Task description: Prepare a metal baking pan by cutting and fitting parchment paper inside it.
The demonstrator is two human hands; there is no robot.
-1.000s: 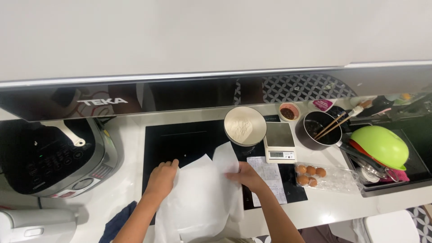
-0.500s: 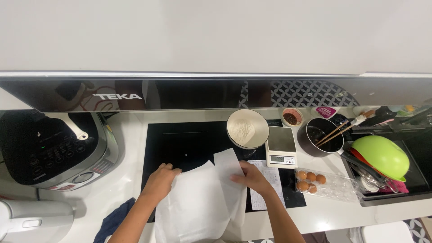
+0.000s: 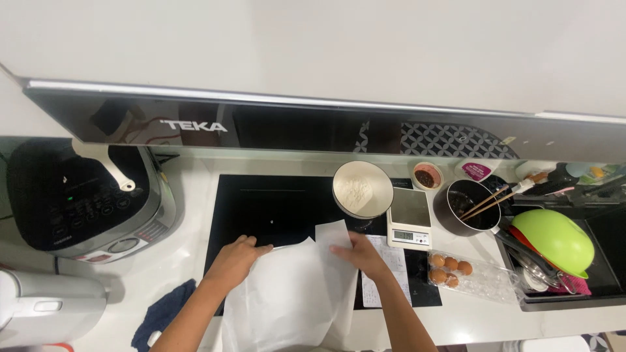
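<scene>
A large white sheet of baking paper (image 3: 293, 293) lies over the front of the black cooktop (image 3: 274, 205) and the counter edge. My left hand (image 3: 235, 259) presses on its upper left corner. My right hand (image 3: 362, 254) pinches its upper right part, where a corner stands folded up. Behind the paper sits a white bowl of flour (image 3: 362, 189).
A small kitchen scale (image 3: 409, 218) and a printed paper sheet (image 3: 385, 270) lie right of my hands. Further right are a clear egg carton (image 3: 456, 268), a dark pot with chopsticks (image 3: 466, 205), a small cup (image 3: 427, 176) and a green bowl (image 3: 554, 238). A black multicooker (image 3: 78, 195) stands left, a blue cloth (image 3: 162, 313) near the front.
The view has tilted down a little. Both hands have slid the paper slightly forward on the cooktop, and its right corner now stands up higher.
</scene>
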